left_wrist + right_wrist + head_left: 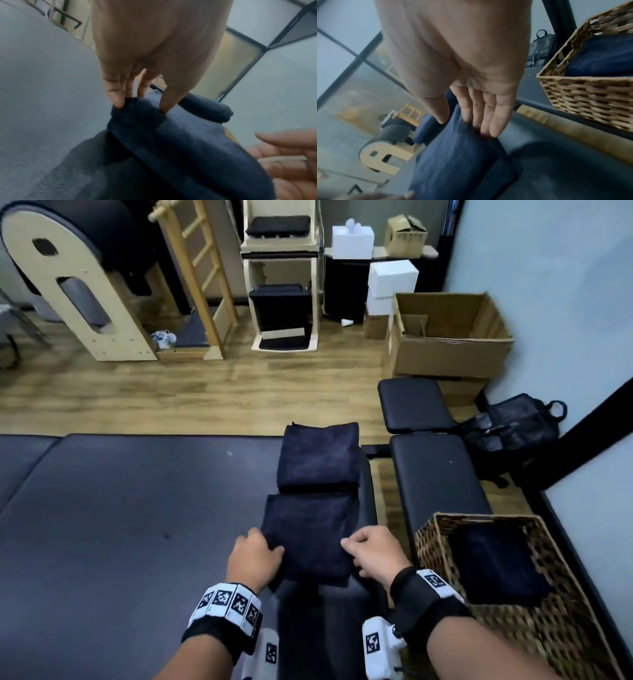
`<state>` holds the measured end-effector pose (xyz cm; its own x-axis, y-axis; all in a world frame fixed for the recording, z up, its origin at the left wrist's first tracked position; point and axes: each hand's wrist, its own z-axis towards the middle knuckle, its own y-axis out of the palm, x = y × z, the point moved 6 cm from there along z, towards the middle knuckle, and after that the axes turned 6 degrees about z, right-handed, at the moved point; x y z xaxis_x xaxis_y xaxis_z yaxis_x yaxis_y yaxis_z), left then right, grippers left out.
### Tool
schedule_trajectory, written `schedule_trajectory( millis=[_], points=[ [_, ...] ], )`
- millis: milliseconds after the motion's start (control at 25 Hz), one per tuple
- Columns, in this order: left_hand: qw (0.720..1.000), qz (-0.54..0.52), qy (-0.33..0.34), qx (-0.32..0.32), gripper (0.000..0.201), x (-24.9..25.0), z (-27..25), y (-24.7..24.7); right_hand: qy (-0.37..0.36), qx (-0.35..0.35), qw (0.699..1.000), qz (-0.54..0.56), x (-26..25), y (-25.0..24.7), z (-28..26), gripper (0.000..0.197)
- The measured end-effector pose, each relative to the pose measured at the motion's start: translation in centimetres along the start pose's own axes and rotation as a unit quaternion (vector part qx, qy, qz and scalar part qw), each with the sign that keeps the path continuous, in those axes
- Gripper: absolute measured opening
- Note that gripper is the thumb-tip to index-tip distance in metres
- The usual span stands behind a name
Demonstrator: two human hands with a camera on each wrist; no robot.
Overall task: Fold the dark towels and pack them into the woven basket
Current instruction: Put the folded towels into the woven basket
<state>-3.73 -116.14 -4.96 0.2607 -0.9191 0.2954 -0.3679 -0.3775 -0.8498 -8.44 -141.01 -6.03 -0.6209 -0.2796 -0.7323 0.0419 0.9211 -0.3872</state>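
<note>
Head view: a person's left hand (255, 556) and right hand (371, 553) take the two near corners of a folded dark towel (305, 535) lying on a padded counter (120, 508). A second folded towel (318, 457) sits just beyond it at 12 o'clock, the two touching or nearly so. At 3 o'clock of the hands a woven basket (435, 546) rests on a black bench (435, 470) and holds one folded towel (496, 566). Cardboard boxes (448, 337) and a black backpack (513, 429) stand at 1 o'clock by the wall.

Left wrist view: what the head camera cannot show, the left grip up close: fingers (115, 94) and thumb curl onto the near towel's (188, 142) thick folded edge, pinching it. The right hand's (291, 162) palm lies open at 4 o'clock, beside the cloth.

Right wrist view: the right fingers (494, 121) run nearly straight down the towel's (457, 162) side edge, thumb on top, a loose, flat hold and no closed pinch. The basket (583, 93) shows at 2 o'clock, its wicker side blurred, with the packed towel (604, 56) inside.
</note>
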Motion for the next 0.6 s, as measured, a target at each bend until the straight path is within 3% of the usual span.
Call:
schedule_trajectory(
  millis=[120,280,440,600],
  points=[
    [1.0,0.005,0.011,-0.021,0.047,-0.6,1.5,0.3,0.006,0.072,0.993,-0.088,-1.4,1.5,0.5,0.04],
    [0.997,0.008,0.028,-0.065,0.052,-1.3,2.2,0.0,0.049,0.107,0.991,-0.067,-1.9,2.7,0.1,0.042],
    [0.994,-0.028,0.029,-0.099,0.059,-1.8,2.1,0.8,0.044,0.094,0.994,0.02,-1.5,2.5,-0.7,0.028],
    [0.988,-0.062,0.027,-0.136,0.064,-1.9,0.5,2.3,0.018,0.036,0.997,0.065,-0.7,2.0,-2.5,0.022]
  ],
)
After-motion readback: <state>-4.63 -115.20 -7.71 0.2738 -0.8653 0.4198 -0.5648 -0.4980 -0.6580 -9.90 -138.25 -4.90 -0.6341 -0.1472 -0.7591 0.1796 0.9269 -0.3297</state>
